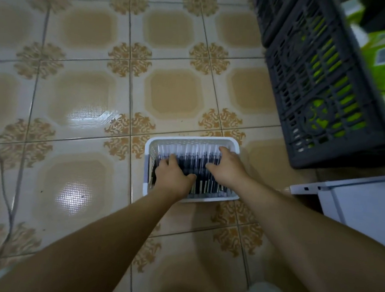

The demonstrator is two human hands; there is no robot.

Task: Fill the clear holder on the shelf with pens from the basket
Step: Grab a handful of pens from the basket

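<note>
**On the floor: both grips in the pen basket**

On the patterned tile floor (81, 88) sits a white basket (192, 137), close in front of the person. Pens (193, 156) lie packed side by side in it, long axes running away from the person, clear ends at the far wall, dark barrels mid-basket (motion blur hides finer detail).

Left grip (173, 176): fingers dug down among the pens at the basket's left side, thumb hooked across from the near side, a bunch pinched between them.

Right grip (227, 166): laid on top of the pens at the right side, fingers stretched toward the far right corner, thumb spread left, nothing clasped.

Dark grey crate (316, 86) stands to the right.
</note>
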